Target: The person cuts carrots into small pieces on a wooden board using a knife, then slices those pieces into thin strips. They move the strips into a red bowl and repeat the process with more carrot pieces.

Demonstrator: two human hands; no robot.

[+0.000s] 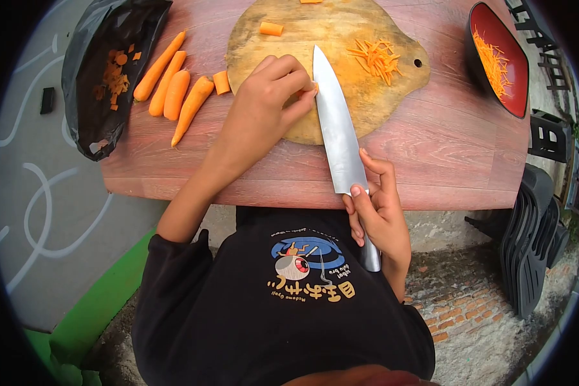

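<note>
My right hand (378, 209) is closed round the handle of a large kitchen knife (338, 128), its blade pointing away over the wooden cutting board (270, 13). Beside the blade, my left hand (275, 96) has its fingers bent and pinched on a small piece of carrot (314, 89), mostly hidden by the fingertips. On the board, a pile of carrot strips (375, 59) lies right of the knife and a carrot chunk (271, 29) lies beyond my left hand.
Several whole carrots (177, 94) and a short chunk (221, 82) lie left of the board. A black plastic bag (83, 77) with carrot scraps is at the table's left edge. A red bowl (518, 77) of carrot strips stands right. Stacked black chairs (527, 248) stand beyond the table.
</note>
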